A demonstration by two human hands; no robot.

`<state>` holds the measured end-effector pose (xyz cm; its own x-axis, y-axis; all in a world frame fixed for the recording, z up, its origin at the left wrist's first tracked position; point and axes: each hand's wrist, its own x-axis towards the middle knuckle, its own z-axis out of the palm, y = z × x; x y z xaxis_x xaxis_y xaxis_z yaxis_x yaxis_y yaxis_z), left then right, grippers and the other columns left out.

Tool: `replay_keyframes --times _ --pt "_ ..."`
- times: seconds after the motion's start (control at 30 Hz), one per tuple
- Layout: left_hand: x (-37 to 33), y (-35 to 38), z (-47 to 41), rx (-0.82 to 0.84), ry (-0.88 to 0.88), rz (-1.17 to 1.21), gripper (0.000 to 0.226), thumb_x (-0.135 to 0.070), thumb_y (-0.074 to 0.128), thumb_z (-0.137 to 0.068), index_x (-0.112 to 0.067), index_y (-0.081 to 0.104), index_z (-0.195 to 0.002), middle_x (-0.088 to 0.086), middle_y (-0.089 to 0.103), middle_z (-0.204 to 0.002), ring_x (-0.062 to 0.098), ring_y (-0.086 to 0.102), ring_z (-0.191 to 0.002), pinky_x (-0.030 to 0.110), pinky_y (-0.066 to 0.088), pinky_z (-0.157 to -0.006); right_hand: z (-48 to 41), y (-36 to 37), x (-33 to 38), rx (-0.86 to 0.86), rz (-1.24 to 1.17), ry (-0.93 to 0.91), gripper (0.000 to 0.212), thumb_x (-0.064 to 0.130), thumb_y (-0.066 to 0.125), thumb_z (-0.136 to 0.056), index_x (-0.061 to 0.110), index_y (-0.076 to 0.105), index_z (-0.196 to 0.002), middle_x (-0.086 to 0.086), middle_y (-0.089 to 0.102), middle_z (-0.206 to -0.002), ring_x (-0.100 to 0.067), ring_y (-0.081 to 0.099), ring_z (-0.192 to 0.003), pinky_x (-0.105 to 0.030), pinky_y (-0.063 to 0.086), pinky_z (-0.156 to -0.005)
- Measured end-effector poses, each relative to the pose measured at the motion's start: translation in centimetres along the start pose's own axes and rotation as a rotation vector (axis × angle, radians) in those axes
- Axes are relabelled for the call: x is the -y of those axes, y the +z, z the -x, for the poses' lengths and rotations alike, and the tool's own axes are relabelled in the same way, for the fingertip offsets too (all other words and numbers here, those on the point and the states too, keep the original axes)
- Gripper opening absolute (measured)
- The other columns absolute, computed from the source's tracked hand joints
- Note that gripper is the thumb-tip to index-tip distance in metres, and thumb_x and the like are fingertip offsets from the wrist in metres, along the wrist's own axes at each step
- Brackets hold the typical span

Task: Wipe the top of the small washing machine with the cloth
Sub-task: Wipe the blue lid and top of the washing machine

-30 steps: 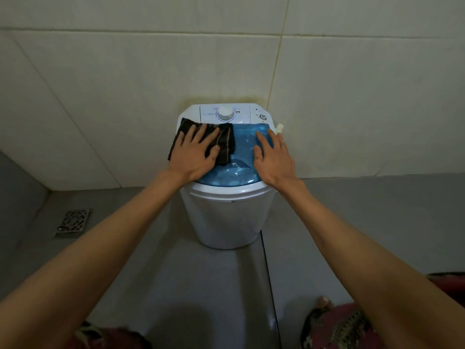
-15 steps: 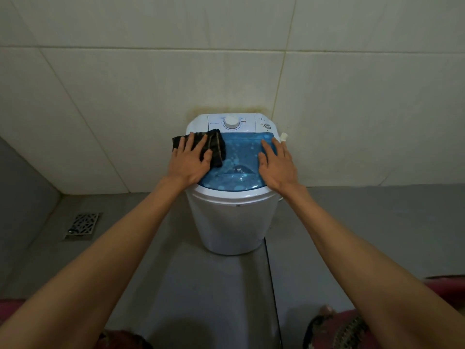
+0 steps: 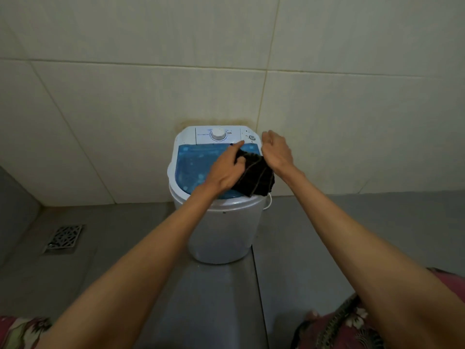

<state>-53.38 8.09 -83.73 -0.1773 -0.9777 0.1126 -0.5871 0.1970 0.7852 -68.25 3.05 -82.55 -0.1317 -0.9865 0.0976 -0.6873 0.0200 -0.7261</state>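
Observation:
The small white washing machine [image 3: 221, 230] stands on the grey floor against the tiled wall. Its top has a blue see-through lid [image 3: 193, 167] and a white control panel with a round dial [image 3: 218, 134]. My left hand [image 3: 226, 170] presses a dark striped cloth [image 3: 256, 178] onto the right half of the lid, index finger stretched toward the panel. The cloth hangs a little over the machine's right rim. My right hand [image 3: 276, 152] hovers off the lid at the machine's right edge, fingers loosely apart, holding nothing.
A metal floor drain [image 3: 64, 238] sits in the floor to the left. Cream wall tiles rise right behind the machine. Patterned red clothing [image 3: 352, 321] shows at the bottom corners, close to me.
My left hand has swept the cloth from the lid's left side across to its right side. My right hand has lifted off the lid and moved to the right edge.

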Motion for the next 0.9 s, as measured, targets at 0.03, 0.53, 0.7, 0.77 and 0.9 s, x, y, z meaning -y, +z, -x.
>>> replay_keyframes --times 0.03,0.53,0.7,0.77,0.9 --pt "0.4 -1.3 0.2 -0.088 -0.005 -0.011 0.056 -0.026 0.037 -0.094 -0.020 0.032 -0.150 0.010 0.041 -0.150 0.027 0.039 -0.136 0.047 0.032 -0.114 0.4 0.2 0.4 -0.001 0.055 -0.035 0.051 0.040 0.027 -0.103 0.012 0.042 -0.144 -0.012 0.038 -0.154 -0.032 0.026 -0.146 -0.052 0.015 -0.119" --pt "6.3 -9.4 -1.5 0.104 -0.321 -0.339 0.075 -0.041 0.074 -0.080 -0.008 0.045 -0.141 0.013 0.050 -0.142 0.031 0.051 -0.126 0.037 0.042 -0.099 2.8 4.6 -2.0 0.059 0.300 0.049 0.072 0.071 0.032 -0.091 0.034 0.023 -0.152 -0.009 0.017 -0.161 -0.048 0.035 -0.133 -0.060 0.029 -0.108" --pt "6.2 -9.7 -2.0 0.131 -0.374 -0.385 0.085 -0.050 0.075 -0.075 -0.010 0.042 -0.143 0.013 0.049 -0.143 0.031 0.050 -0.127 0.039 0.041 -0.101 -1.3 4.0 -1.7 0.105 0.243 0.181 0.072 0.063 0.027 -0.097 0.022 0.016 -0.155 -0.017 0.036 -0.152 -0.040 0.044 -0.132 -0.047 0.036 -0.105" --pt "6.3 -9.8 -1.9 0.139 -0.385 -0.376 0.088 -0.053 0.075 -0.073 -0.011 0.043 -0.143 0.012 0.048 -0.143 0.031 0.050 -0.127 0.042 0.040 -0.104 -1.7 3.9 -1.4 0.084 0.225 0.200 0.070 0.061 0.026 -0.098 0.019 0.021 -0.153 -0.018 0.046 -0.145 -0.038 0.047 -0.129 -0.046 0.038 -0.102" --pt "6.1 -9.9 -1.4 0.114 -0.389 -0.384 0.091 -0.057 0.075 -0.069 -0.012 0.044 -0.142 0.012 0.047 -0.144 0.033 0.048 -0.129 0.050 0.036 -0.109 0.3 4.1 -1.1 0.061 0.284 0.175 0.068 0.058 0.024 -0.100 0.018 0.017 -0.155 -0.020 0.038 -0.150 -0.040 0.046 -0.130 -0.047 0.038 -0.102"
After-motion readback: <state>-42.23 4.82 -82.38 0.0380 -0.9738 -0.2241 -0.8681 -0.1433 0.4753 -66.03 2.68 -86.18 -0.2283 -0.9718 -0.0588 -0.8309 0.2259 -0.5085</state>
